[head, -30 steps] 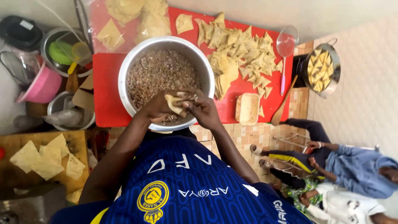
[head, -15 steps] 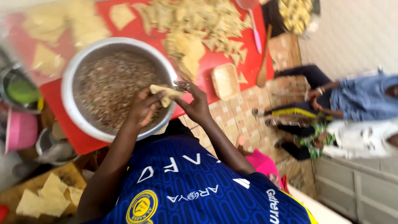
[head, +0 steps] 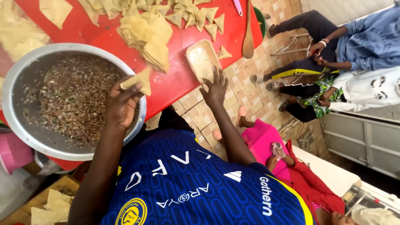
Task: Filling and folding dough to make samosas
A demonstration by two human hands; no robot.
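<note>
My left hand [head: 121, 104] holds a folded triangle of pale pastry [head: 138, 81] over the near rim of a big metal bowl [head: 16, 125]. The bowl is full of brown minced filling [head: 71, 98]. My right hand [head: 214, 87] reaches out to a small pale oblong dish [head: 201, 56] near the edge of the red table [head: 179, 79]; its fingertips rest on the dish's near end and hold nothing. Just past the bowl lies a heap of cut pastry triangles [head: 146, 33].
A wooden spoon [head: 248, 35] lies beyond the dish. More pastry pieces [head: 54, 204] sit on a wooden board at lower left, near a pink cup [head: 12, 152]. People sit on the tiled floor [head: 246, 83] at right, and a child in pink [head: 271, 146] is close by my right side.
Both hands were together on the pastry over the bowl. My right hand has let go and moved right to the small dish. The view has swung right and closer.
</note>
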